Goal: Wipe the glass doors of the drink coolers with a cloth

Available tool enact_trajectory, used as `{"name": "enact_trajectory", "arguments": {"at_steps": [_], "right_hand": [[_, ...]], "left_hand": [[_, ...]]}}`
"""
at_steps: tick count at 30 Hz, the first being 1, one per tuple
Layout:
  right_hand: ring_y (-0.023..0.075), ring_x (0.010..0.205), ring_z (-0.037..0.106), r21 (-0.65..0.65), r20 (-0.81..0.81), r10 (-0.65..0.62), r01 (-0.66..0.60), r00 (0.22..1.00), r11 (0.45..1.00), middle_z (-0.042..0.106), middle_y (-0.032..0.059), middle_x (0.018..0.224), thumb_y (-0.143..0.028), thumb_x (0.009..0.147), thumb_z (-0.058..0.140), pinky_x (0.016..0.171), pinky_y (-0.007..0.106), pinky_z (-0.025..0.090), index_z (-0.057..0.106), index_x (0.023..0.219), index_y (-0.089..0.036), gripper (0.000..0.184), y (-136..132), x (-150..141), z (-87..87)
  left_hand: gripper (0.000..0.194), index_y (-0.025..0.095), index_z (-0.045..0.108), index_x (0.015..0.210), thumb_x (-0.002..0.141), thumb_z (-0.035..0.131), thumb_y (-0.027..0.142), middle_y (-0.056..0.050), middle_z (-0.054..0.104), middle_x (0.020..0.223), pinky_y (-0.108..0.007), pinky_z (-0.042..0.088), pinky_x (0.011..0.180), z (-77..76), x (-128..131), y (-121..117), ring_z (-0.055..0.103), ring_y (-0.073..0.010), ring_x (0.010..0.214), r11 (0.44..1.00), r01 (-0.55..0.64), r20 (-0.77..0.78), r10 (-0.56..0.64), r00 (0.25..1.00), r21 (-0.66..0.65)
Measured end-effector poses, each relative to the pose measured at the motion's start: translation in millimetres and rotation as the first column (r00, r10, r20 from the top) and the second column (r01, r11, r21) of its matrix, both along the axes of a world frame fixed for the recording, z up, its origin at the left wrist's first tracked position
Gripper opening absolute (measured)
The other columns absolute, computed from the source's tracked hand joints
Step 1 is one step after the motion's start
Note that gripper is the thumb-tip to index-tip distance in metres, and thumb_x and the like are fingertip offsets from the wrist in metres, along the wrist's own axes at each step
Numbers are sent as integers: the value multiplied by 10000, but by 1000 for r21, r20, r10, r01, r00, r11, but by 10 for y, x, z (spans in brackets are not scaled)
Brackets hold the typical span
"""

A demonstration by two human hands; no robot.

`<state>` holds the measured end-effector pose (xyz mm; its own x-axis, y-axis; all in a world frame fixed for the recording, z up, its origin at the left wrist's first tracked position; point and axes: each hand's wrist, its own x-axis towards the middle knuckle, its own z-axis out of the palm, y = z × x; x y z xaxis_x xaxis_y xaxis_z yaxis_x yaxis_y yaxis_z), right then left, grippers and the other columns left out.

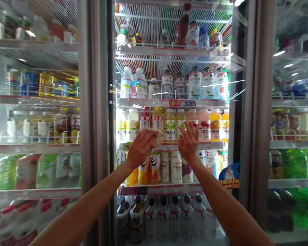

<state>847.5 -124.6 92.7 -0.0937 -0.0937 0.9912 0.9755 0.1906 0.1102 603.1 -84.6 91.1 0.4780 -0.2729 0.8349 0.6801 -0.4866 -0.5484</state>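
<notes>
Beneath left hand (141, 146), half-hidden pale cloth (158, 137)

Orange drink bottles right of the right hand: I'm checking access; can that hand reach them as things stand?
Probably not: the glass door, showing reflections and a sticker, seems to stand between the right hand and the orange drink bottles.

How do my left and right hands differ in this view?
The left hand grips what looks like a pale cloth, while the right hand shows nothing in it. The left hand slants to the right with its fingers together; the right hand points upward with its fingers somewhat spread. Both are bare and raised in front of the lit bottle row.
</notes>
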Motion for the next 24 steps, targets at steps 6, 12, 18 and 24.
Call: {"name": "enact_trajectory", "arguments": {"at_steps": [6, 12, 18, 24], "right_hand": [[206, 1344, 271, 17, 8, 4, -4, 1000, 1000, 405, 54, 1399, -175, 835, 401, 1099, 478, 213, 529, 1161, -200, 350, -16, -7, -50], [213, 1346, 262, -12, -4, 44, -44, 999, 999, 400, 46, 1401, -162, 830, 402, 1101, 487, 205, 516, 1186, -211, 377, -26, -32, -120], [211, 1341, 276, -9, 3, 77, -76, 997, 997, 435, 50, 1374, -160, 831, 391, 1098, 488, 219, 535, 1150, -206, 353, -28, -14, -186], [211, 1347, 265, -27, -4, 103, -104, 995, 994, 421, 23, 1382, -164, 828, 388, 1099, 505, 213, 519, 1158, -244, 364, -14, -11, -221]], "left_hand": [[448, 172, 335, 1331, 889, 325, 109, -25, 383, 1399, -376, 233, 1146, 21, -33, 44, 176, -148, 1359, 999, 16, 46, -15, 999, -38], [386, 223, 473, 1231, 860, 410, 136, -6, 445, 1355, -418, 276, 1122, -369, 271, -83, 196, -177, 1357, 997, 37, -63, -41, 997, -67], [369, 186, 519, 1192, 848, 413, 106, -31, 475, 1328, -439, 339, 1080, -242, 211, -74, 239, -213, 1345, 1000, 16, -60, -17, 998, -25], [388, 138, 466, 1236, 860, 431, 227, -79, 382, 1396, -477, 273, 1107, -171, 176, -77, 195, -235, 1357, 996, 16, 130, -5, 991, -83]]}}
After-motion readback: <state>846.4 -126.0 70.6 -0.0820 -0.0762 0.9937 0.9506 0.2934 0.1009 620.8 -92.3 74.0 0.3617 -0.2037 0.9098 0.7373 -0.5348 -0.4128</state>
